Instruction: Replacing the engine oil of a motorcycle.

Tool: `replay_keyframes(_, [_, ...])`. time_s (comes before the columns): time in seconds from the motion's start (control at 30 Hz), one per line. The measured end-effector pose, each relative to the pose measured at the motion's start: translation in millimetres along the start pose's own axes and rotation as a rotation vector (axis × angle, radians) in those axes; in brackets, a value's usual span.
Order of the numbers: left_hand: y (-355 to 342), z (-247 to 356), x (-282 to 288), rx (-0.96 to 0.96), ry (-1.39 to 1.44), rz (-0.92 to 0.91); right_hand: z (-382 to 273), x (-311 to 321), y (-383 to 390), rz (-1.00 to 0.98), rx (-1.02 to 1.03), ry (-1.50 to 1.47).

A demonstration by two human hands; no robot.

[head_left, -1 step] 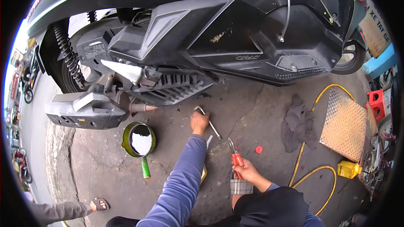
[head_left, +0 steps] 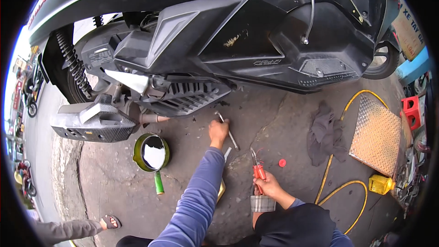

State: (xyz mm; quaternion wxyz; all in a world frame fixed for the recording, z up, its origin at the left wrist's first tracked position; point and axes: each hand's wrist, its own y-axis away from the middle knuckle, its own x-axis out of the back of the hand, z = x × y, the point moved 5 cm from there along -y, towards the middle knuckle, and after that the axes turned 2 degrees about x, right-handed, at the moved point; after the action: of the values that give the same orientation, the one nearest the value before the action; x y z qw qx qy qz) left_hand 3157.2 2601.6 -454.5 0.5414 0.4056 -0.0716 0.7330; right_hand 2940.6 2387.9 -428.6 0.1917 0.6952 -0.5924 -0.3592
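My left hand [head_left: 218, 131] reaches forward to the ground, its fingers closed around a chrome wrench [head_left: 232, 140] with a bent upper end. My right hand [head_left: 268, 185], by my knee, grips pliers [head_left: 259, 172] with red handles, jaws pointing away from me. Beside the jaws lies a thin red loop [head_left: 260, 153], and to its right a round red cap [head_left: 282, 162]. Ahead is a black scooter [head_left: 219, 50] with its exhaust muffler [head_left: 98, 121] at the left. Beneath my left forearm, a yellowish object [head_left: 222, 189] is mostly hidden.
A pan [head_left: 136, 155] of dark liquid, with a green handle, sits left of my arm. Rightward lie a dark rag [head_left: 324, 135], a yellow hose [head_left: 324, 180], a metal tread plate [head_left: 375, 132] and a yellow bottle [head_left: 381, 185]. Another person's sandaled foot [head_left: 109, 222] is at lower left.
My left hand and the wrench have shifted slightly, the wrench standing a little steeper. The right hand still holds the pliers, and the view has moved marginally.
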Motion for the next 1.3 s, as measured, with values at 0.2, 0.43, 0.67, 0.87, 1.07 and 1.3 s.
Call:
replay_keyframes(0.2, [52.7, 36.5, 21.9, -0.387, 0.276, -0.135, -57.9, 4.3, -23.0, 0.21, 0.328, 0.522])
replay_keyframes(0.43, [133.4, 6.9, 61.4, 0.21, 1.222, -0.741, -137.0, -61.7, -2.2, -0.427, 0.568, 0.895])
replay_keyframes(0.67, [109.0, -45.1, 105.9, 0.107, -0.031, -0.418, -125.4, -17.1, -44.0, -0.108, 0.414, 0.82])
replay_keyframes(0.87, [85.8, -64.3, 63.7, -0.028, -0.503, -0.332, -109.8, 35.8, -29.5, 0.382, 0.358, 1.582])
replay_keyframes(1.07, [83.5, -62.8, 38.3, -0.1, -0.623, -0.507, -52.4, 92.4, -20.0, 0.407, 0.333, 1.433])
replay_keyframes(1.3, [136.3, -43.2, 112.0, -0.171, -0.214, -0.783, -74.1, 33.3, -35.3, 0.177, 0.649, 1.341])
